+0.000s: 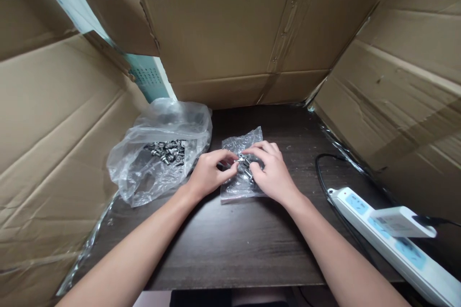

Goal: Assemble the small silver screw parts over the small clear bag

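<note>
Over a small clear plastic bag (230, 192), both hands meet at some small shiny metal parts. My left hand (212, 168) pinches a small silver metal fitting (240, 159) between thumb and forefinger, at the tips. My right hand (270, 168) has its thumb and forefinger bent around the same spot, closed on a thin metal piece that the fingers partly cover. Several more silver parts (248, 173) lie on or in the small bag, partly behind the right thumb. Their exact kind is too small to tell.
A larger clear plastic bag (124, 163) with many bolt-like metal parts (169, 151) lies open at the left. A white power strip (382, 244) with a plugged-in adapter and black cable (319, 165) is at the right. Cardboard walls (230, 24) surround the dark wooden table (223, 249).
</note>
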Demonstrator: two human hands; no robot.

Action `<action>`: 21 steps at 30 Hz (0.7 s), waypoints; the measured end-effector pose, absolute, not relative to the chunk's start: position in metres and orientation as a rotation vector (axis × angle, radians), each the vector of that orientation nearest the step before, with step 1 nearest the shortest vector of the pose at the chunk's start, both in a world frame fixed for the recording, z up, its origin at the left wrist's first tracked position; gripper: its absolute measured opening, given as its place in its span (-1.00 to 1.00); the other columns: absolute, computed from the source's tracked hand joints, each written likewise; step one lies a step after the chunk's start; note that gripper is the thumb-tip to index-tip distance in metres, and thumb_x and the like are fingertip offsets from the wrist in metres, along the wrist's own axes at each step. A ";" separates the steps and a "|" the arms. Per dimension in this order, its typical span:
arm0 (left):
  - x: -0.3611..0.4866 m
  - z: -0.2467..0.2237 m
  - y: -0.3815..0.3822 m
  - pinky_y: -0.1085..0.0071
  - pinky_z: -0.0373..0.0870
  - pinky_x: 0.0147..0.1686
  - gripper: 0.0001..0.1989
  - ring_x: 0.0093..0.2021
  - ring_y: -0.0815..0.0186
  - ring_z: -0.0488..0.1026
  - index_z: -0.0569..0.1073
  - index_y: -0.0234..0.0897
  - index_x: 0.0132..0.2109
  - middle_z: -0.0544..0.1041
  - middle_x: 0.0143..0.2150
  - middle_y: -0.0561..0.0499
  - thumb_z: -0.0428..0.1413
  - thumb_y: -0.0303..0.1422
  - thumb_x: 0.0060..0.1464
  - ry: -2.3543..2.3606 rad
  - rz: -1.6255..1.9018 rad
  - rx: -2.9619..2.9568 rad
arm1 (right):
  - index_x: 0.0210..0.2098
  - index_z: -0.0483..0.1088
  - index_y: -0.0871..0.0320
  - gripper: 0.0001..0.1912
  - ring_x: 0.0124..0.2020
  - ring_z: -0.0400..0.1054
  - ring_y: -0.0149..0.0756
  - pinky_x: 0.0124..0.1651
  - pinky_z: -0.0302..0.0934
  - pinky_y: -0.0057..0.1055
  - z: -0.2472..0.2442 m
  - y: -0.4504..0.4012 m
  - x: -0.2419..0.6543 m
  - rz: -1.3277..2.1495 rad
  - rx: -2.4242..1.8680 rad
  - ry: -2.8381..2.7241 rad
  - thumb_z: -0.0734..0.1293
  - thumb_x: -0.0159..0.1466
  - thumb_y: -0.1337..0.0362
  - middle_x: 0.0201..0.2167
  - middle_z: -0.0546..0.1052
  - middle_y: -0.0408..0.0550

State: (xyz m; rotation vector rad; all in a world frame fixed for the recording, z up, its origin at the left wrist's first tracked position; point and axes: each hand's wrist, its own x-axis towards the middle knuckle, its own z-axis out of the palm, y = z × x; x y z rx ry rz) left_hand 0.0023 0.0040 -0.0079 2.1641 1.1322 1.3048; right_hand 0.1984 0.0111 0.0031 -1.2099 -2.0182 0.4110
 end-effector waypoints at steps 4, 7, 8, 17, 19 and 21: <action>0.002 -0.009 0.005 0.49 0.54 -0.30 -0.92 -0.37 0.39 0.56 0.57 -0.30 -0.20 0.63 -0.33 0.04 0.23 -0.49 0.12 1.147 1.290 2.162 | -0.44 0.55 0.06 -0.69 -0.06 0.34 -0.12 0.05 0.25 -0.07 0.012 0.007 0.198 0.416 -1.021 -1.939 0.23 0.19 0.50 -0.19 0.54 -0.04; 0.002 -0.008 0.005 0.49 0.54 -0.31 -0.93 -0.36 0.38 0.56 0.57 -0.30 -0.21 0.63 -0.34 0.03 0.23 -0.48 0.12 1.163 1.287 2.161 | -0.52 0.50 0.07 -0.68 -0.17 0.36 -0.18 -0.05 0.28 -0.15 0.016 0.005 0.197 0.364 -0.961 -1.842 0.22 0.21 0.51 -0.30 0.52 -0.06; 0.002 -0.008 0.005 0.50 0.54 -0.31 -0.93 -0.36 0.39 0.56 0.57 -0.30 -0.21 0.63 -0.33 0.04 0.23 -0.48 0.12 1.158 1.287 2.163 | -0.47 0.53 0.07 -0.68 -0.18 0.36 -0.19 -0.07 0.29 -0.16 0.016 0.006 0.197 0.361 -0.961 -1.829 0.21 0.20 0.52 -0.30 0.51 -0.06; 0.003 -0.008 0.005 0.49 0.54 -0.30 -0.93 -0.37 0.39 0.55 0.57 -0.30 -0.20 0.63 -0.34 0.04 0.22 -0.46 0.13 1.154 1.300 2.198 | -0.29 0.59 0.11 -0.73 -0.03 0.30 -0.02 0.09 0.26 0.05 -0.001 0.012 0.199 0.362 -1.236 -2.009 0.26 0.18 0.46 -0.10 0.52 0.06; 0.003 -0.008 0.005 0.48 0.55 -0.30 -0.93 -0.37 0.39 0.56 0.57 -0.30 -0.20 0.63 -0.33 0.04 0.21 -0.47 0.13 1.152 1.294 2.199 | -0.22 0.59 0.10 -0.68 -0.03 0.30 -0.05 0.11 0.26 0.03 0.000 0.012 0.199 0.386 -1.216 -1.982 0.25 0.17 0.48 -0.10 0.52 0.04; 0.003 -0.008 0.005 0.48 0.55 -0.29 -0.92 -0.36 0.39 0.56 0.56 -0.30 -0.20 0.63 -0.33 0.04 0.21 -0.47 0.13 1.148 1.292 2.200 | -0.21 0.59 0.06 -0.65 -0.02 0.32 -0.08 0.11 0.26 -0.01 0.004 0.011 0.199 0.407 -1.146 -1.970 0.25 0.16 0.49 -0.11 0.52 0.00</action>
